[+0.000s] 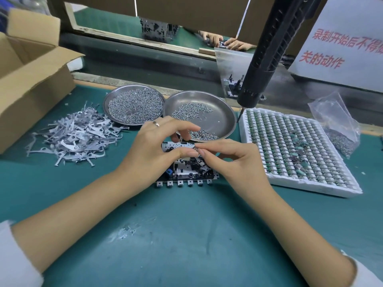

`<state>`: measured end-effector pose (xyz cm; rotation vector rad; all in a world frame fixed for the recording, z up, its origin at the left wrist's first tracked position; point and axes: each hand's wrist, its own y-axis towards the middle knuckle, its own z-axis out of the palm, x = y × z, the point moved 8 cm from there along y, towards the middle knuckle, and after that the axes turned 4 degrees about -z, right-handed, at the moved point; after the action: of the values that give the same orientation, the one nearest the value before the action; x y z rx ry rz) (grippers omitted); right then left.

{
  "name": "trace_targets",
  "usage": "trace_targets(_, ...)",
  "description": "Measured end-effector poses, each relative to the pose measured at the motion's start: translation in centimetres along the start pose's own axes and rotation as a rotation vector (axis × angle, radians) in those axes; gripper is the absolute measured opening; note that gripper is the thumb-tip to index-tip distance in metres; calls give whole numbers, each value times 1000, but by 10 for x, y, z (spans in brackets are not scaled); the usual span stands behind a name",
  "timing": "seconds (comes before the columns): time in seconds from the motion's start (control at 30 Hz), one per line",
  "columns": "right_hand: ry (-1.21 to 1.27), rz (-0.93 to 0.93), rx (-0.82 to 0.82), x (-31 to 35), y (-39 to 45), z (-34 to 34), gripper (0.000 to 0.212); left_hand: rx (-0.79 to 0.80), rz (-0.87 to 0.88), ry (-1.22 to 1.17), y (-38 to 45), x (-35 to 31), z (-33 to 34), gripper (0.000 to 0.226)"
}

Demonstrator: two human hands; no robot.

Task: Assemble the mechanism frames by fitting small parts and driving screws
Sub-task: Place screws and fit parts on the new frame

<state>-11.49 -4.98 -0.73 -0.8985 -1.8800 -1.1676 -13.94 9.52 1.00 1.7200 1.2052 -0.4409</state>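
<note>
Two hands meeting over mechanism frame (186,175) lying on table (165,235), long axis running left-right. Right hand (234,160) pinching small part (196,149) at frame's far edge; left hand (157,146) curling around, steadying same spot. Beyond: screw dishes (223,112), lever pile (74,135), parts tray (300,146); screwdriver (267,50) hanging far right.

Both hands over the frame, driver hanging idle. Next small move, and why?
Probably seat the small part: the right hand pinches a tiny piece at its fingertips just above the frame, and the left hand steadies the frame's top edge. The driver hangs untouched above the tray, so screwing likely comes after. What the piece is cannot be told.
</note>
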Motion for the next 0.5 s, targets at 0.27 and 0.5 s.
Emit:
trace_targets(0.27, -245, -174, 95, 10, -5, 11, 18, 2, -130, -96, -12, 21, -15, 17)
trace_targets(0.5, -487, -429, 126, 20, -15, 27, 10, -20, -190, -86, -20, 25, -10, 18)
